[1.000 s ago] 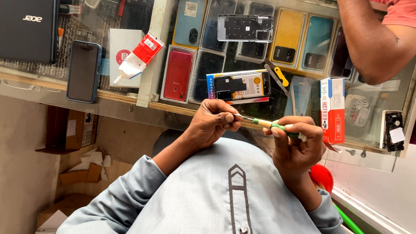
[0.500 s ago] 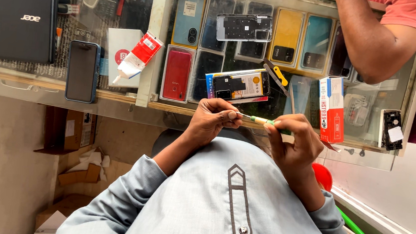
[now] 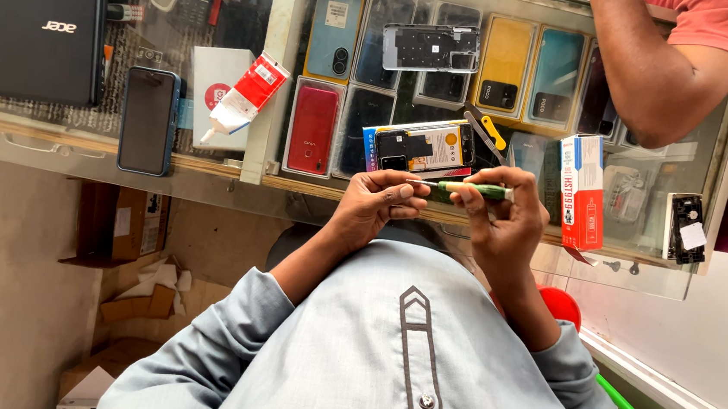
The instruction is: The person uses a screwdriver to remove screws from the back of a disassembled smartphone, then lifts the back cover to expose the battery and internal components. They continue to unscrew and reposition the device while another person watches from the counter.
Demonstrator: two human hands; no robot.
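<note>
Head view, one entry.

Left hand (image 3: 379,204): closed in a pinch, fingertips on the pale tip end of the green-handled screwdriver (image 3: 469,189). Right hand (image 3: 508,220): curled around the handle end of the same tool, thumb on top. Screwdriver: held level between both hands, above the near edge of the glass counter (image 3: 211,173), in front of a grey-blue shirt.

On the counter, just beyond the hands: boxed phone with orange and blue print (image 3: 420,147), flat. Left of it: red phone back cover (image 3: 312,129), then a white and red glue tube (image 3: 241,98) lying tilted on a white box. Further left: dark smartphone in a blue case (image 3: 148,120), screen up; black laptop (image 3: 32,21), lid shut, at far left.

Far side: grey phone frame (image 3: 428,47) resting over rows of coloured phone covers under the glass. Right of the hands: red and white carton (image 3: 581,191), upright. Far right: another person's bare forearm (image 3: 651,80), red sleeve, leaning on the counter.
</note>
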